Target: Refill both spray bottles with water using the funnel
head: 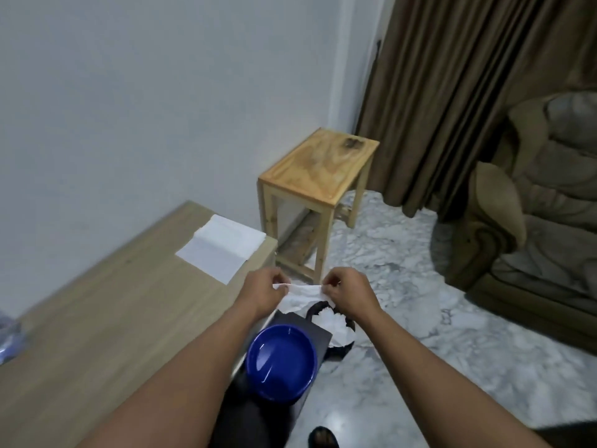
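Note:
Both my hands hold a white paper tissue [302,291] stretched between them above the floor, beside the table's right end. My left hand [263,291] pinches its left end and my right hand [347,294] pinches its right end. Below them a blue bowl [281,362] holding a little water sits on a dark seat [318,337]. No funnel is in view. At the far left edge a blurred bluish translucent thing [9,334] rests on the table; I cannot tell what it is.
A light wooden table [106,318] runs along the white wall, with a folded white tissue [221,248] on its far end. A small wooden stool [318,176] stands beyond. A black bin [336,328] with crumpled tissues is under my hands. A brown sofa [533,221] and curtain stand right.

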Motion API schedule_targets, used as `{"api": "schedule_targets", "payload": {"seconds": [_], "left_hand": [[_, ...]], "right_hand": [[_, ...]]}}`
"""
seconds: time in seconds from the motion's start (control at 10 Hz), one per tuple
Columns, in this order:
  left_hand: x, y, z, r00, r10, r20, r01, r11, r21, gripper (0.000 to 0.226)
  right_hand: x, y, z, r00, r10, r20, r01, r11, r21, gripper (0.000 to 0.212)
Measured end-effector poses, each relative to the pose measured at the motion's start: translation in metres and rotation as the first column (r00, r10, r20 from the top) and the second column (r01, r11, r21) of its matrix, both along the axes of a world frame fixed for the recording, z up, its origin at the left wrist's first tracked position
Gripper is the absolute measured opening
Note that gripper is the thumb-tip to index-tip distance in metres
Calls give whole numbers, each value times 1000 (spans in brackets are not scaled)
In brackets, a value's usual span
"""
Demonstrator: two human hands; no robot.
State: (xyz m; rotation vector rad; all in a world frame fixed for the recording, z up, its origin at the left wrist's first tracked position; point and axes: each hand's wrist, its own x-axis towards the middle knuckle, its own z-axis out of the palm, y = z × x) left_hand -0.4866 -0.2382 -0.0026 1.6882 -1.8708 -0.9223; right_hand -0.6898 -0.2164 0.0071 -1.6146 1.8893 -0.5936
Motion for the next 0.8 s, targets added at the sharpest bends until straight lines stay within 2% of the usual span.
{"api": "schedule_targets", "payload": {"seconds": [0.1, 0.3, 0.5, 0.6, 0.7, 0.8], "left_hand": [[-41, -42, -31, 998, -22, 58, 19, 999, 51, 6], [-113, -137, -132, 985, -3, 173, -23, 988, 151, 12], [-164, -222, -250, 983, 24, 182, -63, 975, 211, 9], [-180, -244, -304, 981, 16, 196, -65, 967, 246, 6], [-190, -255, -345, 978, -17, 207, -42, 960, 276, 14], [-195, -245, -357, 959, 65, 277, -115, 979, 169, 29]], "right_hand": [[-34, -42, -35, 997, -52, -52, 54, 998, 22, 6], [-92, -136, -135, 988, -149, -41, 153, 982, 107, 11], [-140, -214, -254, 985, -128, -114, 148, 971, 187, 20], [-154, -229, -311, 978, -143, -153, 177, 954, 243, 22], [-163, -236, -356, 975, -160, -152, 198, 937, 286, 21], [-171, -227, -378, 974, -167, -153, 209, 923, 323, 21]]}}
